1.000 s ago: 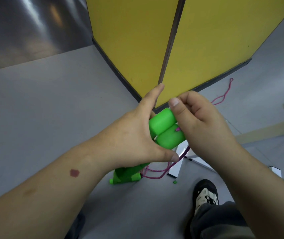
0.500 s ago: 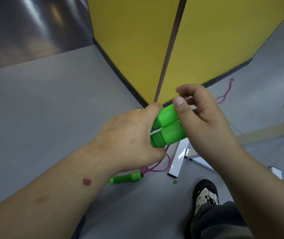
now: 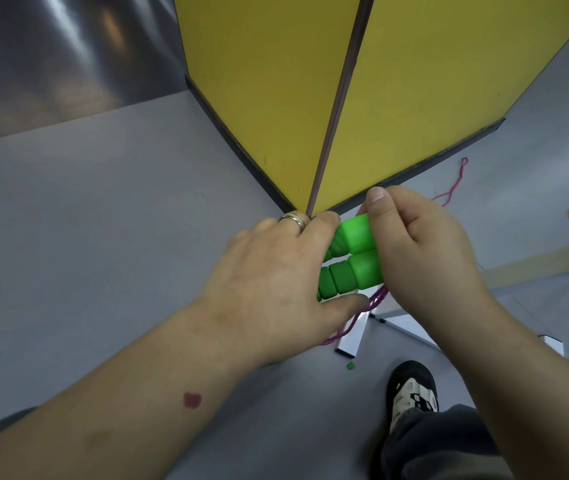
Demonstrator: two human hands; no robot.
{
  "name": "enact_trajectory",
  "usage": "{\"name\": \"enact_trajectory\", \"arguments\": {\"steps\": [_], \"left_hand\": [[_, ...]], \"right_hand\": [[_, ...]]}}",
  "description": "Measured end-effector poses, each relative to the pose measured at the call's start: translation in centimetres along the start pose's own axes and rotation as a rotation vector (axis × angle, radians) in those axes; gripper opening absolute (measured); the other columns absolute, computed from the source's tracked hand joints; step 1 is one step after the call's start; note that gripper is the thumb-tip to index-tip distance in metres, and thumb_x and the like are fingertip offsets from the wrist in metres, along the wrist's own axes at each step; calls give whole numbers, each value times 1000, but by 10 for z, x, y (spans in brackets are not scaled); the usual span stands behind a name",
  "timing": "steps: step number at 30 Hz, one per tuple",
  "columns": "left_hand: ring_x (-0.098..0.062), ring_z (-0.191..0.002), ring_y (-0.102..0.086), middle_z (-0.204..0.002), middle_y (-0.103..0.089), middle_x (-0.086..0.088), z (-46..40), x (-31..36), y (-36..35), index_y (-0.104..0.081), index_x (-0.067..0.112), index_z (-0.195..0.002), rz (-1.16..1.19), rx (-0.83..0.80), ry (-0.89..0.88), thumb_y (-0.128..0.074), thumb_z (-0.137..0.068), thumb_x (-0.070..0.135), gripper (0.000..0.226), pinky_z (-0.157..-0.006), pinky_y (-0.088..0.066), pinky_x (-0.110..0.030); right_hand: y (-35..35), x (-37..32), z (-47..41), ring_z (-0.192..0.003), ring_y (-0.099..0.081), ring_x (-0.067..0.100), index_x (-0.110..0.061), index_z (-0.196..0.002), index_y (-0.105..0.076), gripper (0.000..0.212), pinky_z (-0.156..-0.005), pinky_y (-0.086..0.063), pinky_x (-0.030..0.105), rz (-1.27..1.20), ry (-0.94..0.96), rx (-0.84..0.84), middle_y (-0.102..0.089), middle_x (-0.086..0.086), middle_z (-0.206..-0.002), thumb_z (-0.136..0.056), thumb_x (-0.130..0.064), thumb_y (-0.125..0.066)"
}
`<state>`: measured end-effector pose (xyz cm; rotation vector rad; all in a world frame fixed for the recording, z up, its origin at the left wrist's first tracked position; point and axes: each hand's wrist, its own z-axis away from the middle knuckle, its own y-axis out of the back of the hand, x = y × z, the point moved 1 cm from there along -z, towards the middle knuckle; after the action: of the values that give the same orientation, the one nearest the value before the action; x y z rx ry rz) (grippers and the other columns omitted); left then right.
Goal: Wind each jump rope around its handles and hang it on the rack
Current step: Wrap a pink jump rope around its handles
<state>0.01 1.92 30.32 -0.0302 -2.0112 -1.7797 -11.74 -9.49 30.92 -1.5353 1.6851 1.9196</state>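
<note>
1. As only the head view is available, all findings come from it. The left hand (image 3: 276, 271) is closed around the near ends of two bright green plastic jump-rope handles (image 3: 349, 261), which lie side by side, one above the other, held in the air in front of the person.
2. The right hand (image 3: 418, 247) is clamped on the far ends of the same handles, thumb on top; its fingers are hidden behind them.
3. The thin magenta cord of the jump rope (image 3: 373, 303) hangs in loose strands below the handles. A further length (image 3: 452, 185) trails on the floor towards the yellow panels. Whether any turns sit on the handles cannot be told.
4. Progress, as a judgement: winding is at an early stage, with most of the cord loose. Winding and hanging are both outstanding. No rack can be identified with certainty.
5. Surroundings: a smooth grey floor (image 3: 103, 220); two tall yellow panels (image 3: 276, 81) meeting at a dark seam; a white metal bar (image 3: 352, 341) on the floor; a small green fragment (image 3: 350, 366); the person's black-and-white shoe (image 3: 411, 393).
</note>
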Motion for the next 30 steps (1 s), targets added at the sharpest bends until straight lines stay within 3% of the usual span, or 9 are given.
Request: {"name": "enact_trajectory", "arguments": {"steps": [6,9,11,14,18,23,26,28,30], "left_hand": [[-17,-86,-60,-98,-56,13,1,-4,4,-44,38,-125,53,-66,26,-55,-81,80,62,-66,-48,-36],[-4,-69,-59,-77,-61,14,-3,-18,11,-56,37,-103,423,-214,129,-62,-77,79,51,-60,-46,-31],[-8,-60,-57,-69,-59,12,-6,-24,13,-61,26,-95,770,-304,199,-68,-72,77,56,-58,-46,-30],[-20,-57,-56,-76,-60,-3,-6,-27,13,-62,3,-110,1240,-463,306,-71,-66,67,78,-55,-49,-32],[-16,-51,-53,-74,-57,-4,-5,-30,19,-67,10,-113,1517,-720,313,-68,-72,63,67,-50,-47,-26],[-14,-49,-51,-74,-53,-5,-5,-31,24,-64,7,-112,1713,-817,305,-63,-79,63,64,-47,-45,-24],[-13,-50,-49,-74,-53,-3,-10,-30,27,-61,8,-110,1842,-692,406,-65,-86,66,64,-48,-44,-22],[-14,-50,-51,-72,-55,-2,-15,-31,23,-62,10,-104,1681,-495,532,-68,-79,69,64,-48,-46,-25],[-17,-55,-57,-73,-59,0,-16,-32,15,-62,17,-94,1153,-283,574,-70,-74,75,62,-54,-52,-35]], "right_hand": [[2,1,-3,-57,-50,4,-13,-87,-65,43,-50,-40,18,-244,-160,-57,-56,-3,-65,-105,-46,-43],[1,2,-8,-66,-57,24,-24,-91,-74,51,-51,-47,25,-592,-347,-158,-69,13,-86,-101,-60,-39],[-2,2,-10,-53,-44,22,-25,-84,-73,54,-49,-41,26,-733,-414,-155,-58,15,-72,-99,-64,-40],[-3,1,-11,-47,-28,16,-17,-76,-54,50,-49,-30,29,-756,-397,-126,-38,1,-56,-104,-56,-39],[-1,-3,-7,-52,-21,17,-22,-68,-41,46,-50,-23,33,-753,-270,-135,-25,4,-63,-107,-45,-38],[-2,-7,-2,-58,-20,21,-21,-69,-43,47,-54,-20,44,-569,-200,-102,-30,2,-63,-107,-48,-36],[-4,-3,2,-55,-38,15,-26,-83,-56,38,-54,-33,37,-144,-84,-146,-43,-4,-63,-105,-49,-35],[-9,0,6,-55,-45,13,-26,-92,-55,34,-52,-33,32,183,3,-317,-48,-4,-63,-105,-48,-33],[-13,-4,11,-57,-47,15,-24,-90,-51,33,-51,-31,33,343,98,-459,-49,-2,-63,-104,-48,-33]]}}
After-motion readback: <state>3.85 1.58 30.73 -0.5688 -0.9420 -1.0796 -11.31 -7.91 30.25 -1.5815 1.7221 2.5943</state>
